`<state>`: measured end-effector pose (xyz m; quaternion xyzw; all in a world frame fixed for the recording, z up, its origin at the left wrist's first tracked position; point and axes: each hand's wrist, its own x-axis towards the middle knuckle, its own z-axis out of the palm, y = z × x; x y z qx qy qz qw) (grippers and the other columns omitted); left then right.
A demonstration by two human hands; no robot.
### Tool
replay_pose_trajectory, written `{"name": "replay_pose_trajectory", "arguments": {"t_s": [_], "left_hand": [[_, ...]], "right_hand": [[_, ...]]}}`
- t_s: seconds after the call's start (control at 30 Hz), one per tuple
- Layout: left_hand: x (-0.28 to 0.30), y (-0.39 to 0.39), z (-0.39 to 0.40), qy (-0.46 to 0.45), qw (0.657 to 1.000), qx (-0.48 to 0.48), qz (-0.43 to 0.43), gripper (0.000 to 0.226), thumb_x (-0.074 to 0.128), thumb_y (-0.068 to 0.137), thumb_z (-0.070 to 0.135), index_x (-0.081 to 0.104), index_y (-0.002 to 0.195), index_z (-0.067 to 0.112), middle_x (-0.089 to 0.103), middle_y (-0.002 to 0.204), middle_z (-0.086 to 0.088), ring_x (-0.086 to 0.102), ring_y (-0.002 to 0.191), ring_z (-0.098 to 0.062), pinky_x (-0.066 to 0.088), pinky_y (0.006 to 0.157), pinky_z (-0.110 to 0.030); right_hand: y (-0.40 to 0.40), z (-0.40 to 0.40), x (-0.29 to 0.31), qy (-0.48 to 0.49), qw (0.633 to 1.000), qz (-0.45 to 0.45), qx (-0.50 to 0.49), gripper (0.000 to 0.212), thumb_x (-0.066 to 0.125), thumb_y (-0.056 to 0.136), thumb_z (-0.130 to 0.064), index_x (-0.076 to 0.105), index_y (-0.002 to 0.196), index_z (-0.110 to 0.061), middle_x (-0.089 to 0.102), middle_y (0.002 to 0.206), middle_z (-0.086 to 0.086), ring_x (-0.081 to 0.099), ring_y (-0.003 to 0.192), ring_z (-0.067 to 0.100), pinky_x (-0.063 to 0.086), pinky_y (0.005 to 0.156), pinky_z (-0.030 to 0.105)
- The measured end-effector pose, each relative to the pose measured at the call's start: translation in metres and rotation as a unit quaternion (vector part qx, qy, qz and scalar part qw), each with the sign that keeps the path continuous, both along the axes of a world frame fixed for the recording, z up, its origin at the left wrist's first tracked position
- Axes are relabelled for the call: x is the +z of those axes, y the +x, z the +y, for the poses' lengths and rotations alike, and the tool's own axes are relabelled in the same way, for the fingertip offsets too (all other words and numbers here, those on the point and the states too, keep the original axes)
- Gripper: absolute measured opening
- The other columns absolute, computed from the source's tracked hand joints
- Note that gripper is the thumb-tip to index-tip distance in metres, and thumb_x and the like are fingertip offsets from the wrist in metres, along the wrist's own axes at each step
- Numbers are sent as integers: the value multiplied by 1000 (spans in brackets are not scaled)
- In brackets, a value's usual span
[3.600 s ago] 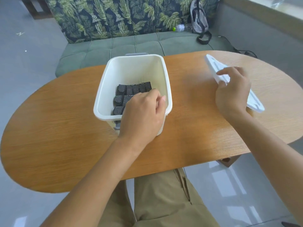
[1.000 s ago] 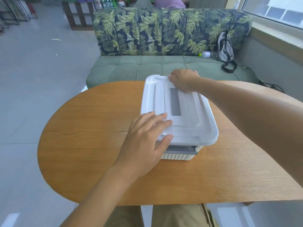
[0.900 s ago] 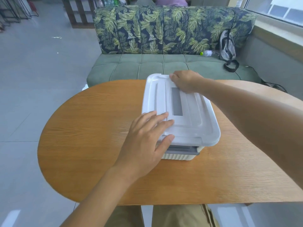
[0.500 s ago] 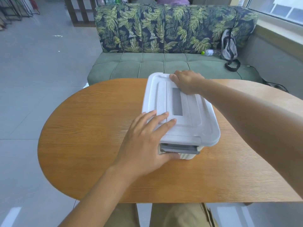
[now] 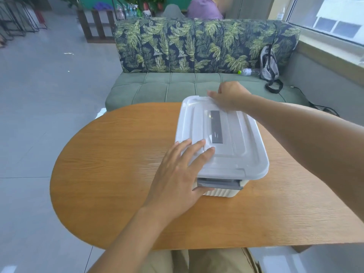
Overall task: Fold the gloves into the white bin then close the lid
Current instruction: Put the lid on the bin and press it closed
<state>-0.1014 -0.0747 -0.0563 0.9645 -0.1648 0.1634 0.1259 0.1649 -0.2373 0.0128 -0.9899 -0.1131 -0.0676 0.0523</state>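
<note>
The white bin (image 5: 218, 192) stands on the round wooden table (image 5: 118, 164) with its white lid (image 5: 243, 148) on top. The gloves are hidden inside. My left hand (image 5: 177, 174) lies with straight fingers on the lid's near left corner, its thumb against the bin just under the grey latch (image 5: 218, 183). My right hand (image 5: 230, 97) reaches across to the lid's far end, where its fingers curl down over the far rim and its thumb points left along the edge.
Behind the table is a green sofa (image 5: 177, 87) with a leaf-print back. A grey backpack (image 5: 268, 65) and a plastic bottle (image 5: 247, 71) lie on its right end. A person (image 5: 204, 10) sits beyond the sofa. Grey tiled floor lies to the left.
The lid went from my right hand beside the open bin onto the bin. In the last second my left thumb dropped to the near latch, and my right hand shifted over the far rim.
</note>
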Motion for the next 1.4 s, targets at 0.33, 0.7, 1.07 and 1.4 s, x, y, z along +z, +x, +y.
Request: {"name": "replay_pose_trajectory", "arguments": {"t_s": [0.33, 0.7, 1.07, 1.4], "left_hand": [[-1, 2, -1, 10, 1000, -3, 0, 85, 69, 83, 57, 26, 154, 36, 27, 161, 10, 21, 150, -20, 6, 124, -37], [2, 8, 4, -32, 999, -30, 18, 77, 42, 86, 79, 34, 152, 40, 30, 160, 14, 18, 150, -17, 7, 126, -38], [8, 7, -2, -86, 996, -18, 31, 60, 32, 93, 72, 49, 142, 43, 42, 151, 21, 26, 144, -10, 13, 121, -29], [45, 82, -16, -51, 997, 34, 54, 34, 43, 95, 60, 52, 89, 28, 53, 87, 9, 53, 81, -15, 33, 63, -32]], "right_hand": [[0, -3, -12, 18, 999, 20, 33, 44, 36, 99, -49, 60, 84, -15, 63, 89, 10, 57, 84, 30, 46, 68, 34], [-8, -1, -31, 48, 996, 69, 7, 44, 18, 101, -43, 52, 111, -17, 57, 125, 16, 49, 118, 33, 38, 96, 47], [-14, -1, -33, 128, 991, -21, 28, 33, 39, 95, -46, 54, 95, -17, 58, 104, 9, 56, 93, 30, 44, 78, 38], [-14, -1, -36, 145, 985, -85, 31, 26, 44, 98, -35, 54, 95, -11, 59, 101, 11, 54, 97, 32, 34, 70, 34]]}}
